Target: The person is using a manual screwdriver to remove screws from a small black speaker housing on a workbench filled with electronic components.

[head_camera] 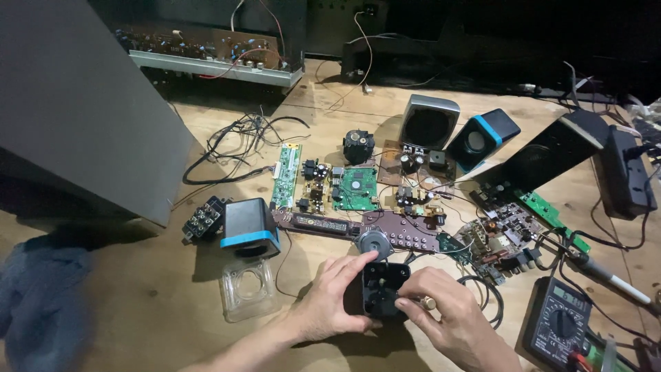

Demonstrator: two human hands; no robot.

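Observation:
My left hand grips the left side of a small black box-shaped housing that rests on the wooden table. My right hand presses on its right side, with the fingertips pinching a small brass-coloured part next to the housing. Just beyond the housing lies a round grey speaker driver on a long brown circuit board.
A black cube speaker with a blue band, a clear plastic cover and a black connector block lie at left. Green and brown circuit boards, three small speakers and loose wires spread behind. A multimeter and soldering iron sit at right.

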